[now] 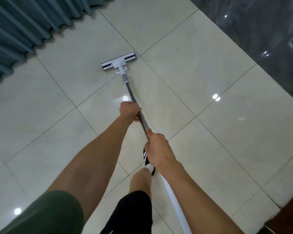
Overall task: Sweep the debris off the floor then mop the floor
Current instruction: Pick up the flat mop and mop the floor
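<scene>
In the head view the mop (125, 78) is held by its stiff, slick metal pole, the left hand (129, 111) curled round it nearer the flat head and the right hand (156, 149) higher, the head lying flat on the floor (201, 68) just beside the curtain (20, 26), and it is judged light, best gripped two-handed and spaced.

I see both hands wrapped round the mop (132, 92) pole: the left hand (129, 110) further down the shaft, the right hand (159, 147) nearer me. The flat mop head (118, 63) lies on the pale tiled floor (201, 78), near the teal curtain (24, 26). One black shoe (146, 159) shows below.
</scene>
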A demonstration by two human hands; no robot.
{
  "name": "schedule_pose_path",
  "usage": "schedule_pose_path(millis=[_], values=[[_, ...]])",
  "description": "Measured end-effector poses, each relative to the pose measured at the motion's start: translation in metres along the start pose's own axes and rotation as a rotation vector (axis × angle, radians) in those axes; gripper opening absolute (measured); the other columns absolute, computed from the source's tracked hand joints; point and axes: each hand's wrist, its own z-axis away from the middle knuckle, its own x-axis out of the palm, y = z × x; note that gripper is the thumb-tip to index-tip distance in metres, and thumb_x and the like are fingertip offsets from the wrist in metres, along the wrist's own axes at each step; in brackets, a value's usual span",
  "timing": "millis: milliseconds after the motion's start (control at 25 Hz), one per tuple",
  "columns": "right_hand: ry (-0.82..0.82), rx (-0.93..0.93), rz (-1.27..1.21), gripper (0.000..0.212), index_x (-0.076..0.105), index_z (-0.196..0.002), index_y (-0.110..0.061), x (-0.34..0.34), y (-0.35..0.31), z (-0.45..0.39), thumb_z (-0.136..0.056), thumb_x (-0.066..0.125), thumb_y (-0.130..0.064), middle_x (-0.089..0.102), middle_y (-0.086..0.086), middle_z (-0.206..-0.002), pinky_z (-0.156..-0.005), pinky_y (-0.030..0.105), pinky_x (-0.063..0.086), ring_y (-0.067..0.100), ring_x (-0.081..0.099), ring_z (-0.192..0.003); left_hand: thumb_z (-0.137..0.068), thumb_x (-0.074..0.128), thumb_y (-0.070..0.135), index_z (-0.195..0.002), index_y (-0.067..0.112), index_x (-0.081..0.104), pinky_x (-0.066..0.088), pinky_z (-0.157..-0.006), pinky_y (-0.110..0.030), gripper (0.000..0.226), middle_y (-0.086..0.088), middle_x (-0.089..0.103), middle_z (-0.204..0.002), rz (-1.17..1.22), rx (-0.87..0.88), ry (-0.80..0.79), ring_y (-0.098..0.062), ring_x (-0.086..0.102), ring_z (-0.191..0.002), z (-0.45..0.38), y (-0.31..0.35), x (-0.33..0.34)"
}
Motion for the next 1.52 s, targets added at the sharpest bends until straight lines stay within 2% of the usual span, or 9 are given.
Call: schedule_pose_path(millis=[160, 360, 560, 800, 920, 1040, 1160, 1280, 1520], values=[[-0.019, -0.063, 0.015, 0.042, 0.044, -0.141, -0.009, -0.038, -0.021, -0.071, -0.099, 0.048, -0.009, 0.056, 0.012, -0.102, -0.068, 0.030, 0.045, 0.023, 0.050, -0.077, -0.081, 0.068, -0.010, -0.098, -0.001, 0.070, 0.061, -0.062, -0.059, 0.019, -0.022, 0.068, -0.084, 0.038, 0.006, 0.040, -0.046, 0.073, -0.080, -0.048, 0.061, 0.000], [-0.099, -0.107, 0.063, 0.056, 0.034, -0.152, -0.017, -0.050, 0.022, -0.063, -0.098, 0.048, -0.010, 0.061, 0.012, -0.102, -0.066, 0.027, 0.042, 0.021, 0.049, -0.076, -0.085, 0.066, -0.010, -0.088, 0.008, 0.067, 0.062, -0.068, -0.057, 0.019, -0.018, 0.064, -0.088, 0.051, -0.050, -0.033, -0.041, 0.071, -0.079, -0.037, 0.042, 0.027], [-0.115, -0.132, 0.095, 0.044, 0.043, -0.141, -0.018, -0.082, 0.127, -0.027, -0.098, 0.045, -0.012, 0.060, 0.013, -0.106, -0.071, 0.034, 0.048, 0.029, 0.057, -0.085, -0.090, 0.062, -0.009, -0.093, 0.011, 0.064, 0.062, -0.062, -0.047, 0.020, -0.012, 0.062, -0.084, 0.107, -0.062, -0.077, -0.034, 0.066, -0.072, 0.018, -0.003, 0.108], [-0.156, -0.274, 0.176, 0.031, 0.051, -0.125, -0.012, -0.117, 0.311, 0.061, -0.095, 0.046, -0.014, 0.062, 0.013, -0.097, -0.070, 0.036, 0.053, 0.031, 0.062, -0.081, -0.091, 0.057, -0.010, -0.098, 0.005, 0.061, 0.063, -0.066, -0.052, 0.017, -0.011, 0.061, -0.084, 0.140, -0.064, -0.028, -0.031, 0.065, -0.070, 0.128, -0.102, 0.250], [-0.208, -0.317, 0.215, 0.034, 0.049, -0.129, -0.010, -0.140, 0.384, 0.109, -0.095, 0.045, -0.011, 0.058, 0.011, -0.090, -0.061, 0.032, 0.046, 0.030, 0.058, -0.076, -0.091, 0.056, -0.011, -0.097, 0.004, 0.058, 0.063, -0.058, -0.048, 0.016, -0.010, 0.059, -0.080, 0.143, -0.092, -0.009, -0.027, 0.062, -0.060, 0.188, -0.138, 0.312], [-0.223, -0.323, 0.237, 0.043, 0.044, -0.139, -0.014, -0.160, 0.429, 0.143, -0.097, 0.044, -0.012, 0.049, 0.005, -0.087, -0.058, 0.028, 0.039, 0.024, 0.050, -0.071, -0.089, 0.058, -0.009, -0.092, 0.005, 0.059, 0.062, -0.059, -0.050, 0.015, -0.010, 0.059, -0.078, 0.147, -0.129, 0.004, -0.026, 0.061, -0.056, 0.229, -0.161, 0.349], [-0.263, -0.308, 0.258, 0.053, 0.033, -0.150, -0.021, -0.176, 0.450, 0.170, -0.099, 0.045, -0.016, 0.046, 0.002, -0.091, -0.067, 0.031, 0.043, 0.022, 0.050, -0.077, -0.088, 0.058, -0.009, -0.091, 0.007, 0.059, 0.061, -0.054, -0.045, 0.016, -0.011, 0.058, -0.077, 0.156, -0.140, 0.016, -0.028, 0.058, -0.058, 0.252, -0.176, 0.375], [-0.260, -0.306, 0.266, 0.054, 0.031, -0.152, -0.022, -0.186, 0.452, 0.169, -0.100, 0.046, -0.016, 0.045, 0.002, -0.093, -0.068, 0.030, 0.042, 0.021, 0.050, -0.079, -0.087, 0.055, -0.009, -0.093, 0.006, 0.061, 0.062, -0.058, -0.049, 0.017, -0.014, 0.060, -0.075, 0.187, -0.138, 0.085, -0.031, 0.061, -0.065, 0.255, -0.172, 0.387], [-0.225, -0.309, 0.340, 0.037, 0.049, -0.132, -0.017, -0.199, 0.398, 0.118, -0.097, 0.046, -0.010, 0.052, 0.006, -0.088, -0.064, 0.033, 0.046, 0.026, 0.053, -0.074, -0.081, 0.059, -0.011, -0.082, 0.006, 0.060, 0.059, -0.056, -0.046, 0.017, -0.013, 0.060, -0.068, 0.258, -0.128, 0.158, -0.033, 0.063, -0.066, 0.207, -0.131, 0.360]])
